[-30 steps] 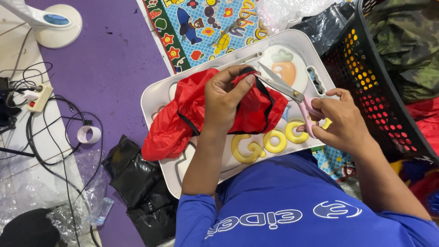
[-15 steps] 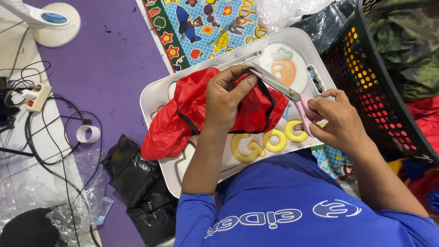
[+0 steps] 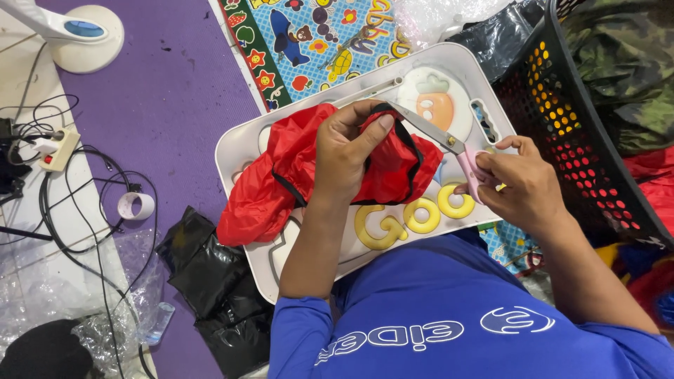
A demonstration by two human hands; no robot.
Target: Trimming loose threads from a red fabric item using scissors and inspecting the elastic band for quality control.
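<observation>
Now left hand (image 3: 345,151) fingers pinch red garment (image 3: 295,175); right hand (image 3: 523,186) holds scissors (image 3: 449,140).

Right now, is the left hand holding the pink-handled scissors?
No, the left hand grips the red cloth on the white tray, while the right hand holds the pink-handled scissors.

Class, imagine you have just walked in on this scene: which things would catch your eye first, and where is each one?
First comes the bright red garment, bunched on a white tray in the middle and gripped by the left hand. Beside it, the right hand holds pink-handled scissors, their blades pointing at the cloth's black trim. Yellow letters stand out on the tray's near edge, and a black perforated basket fills the right side.
</observation>
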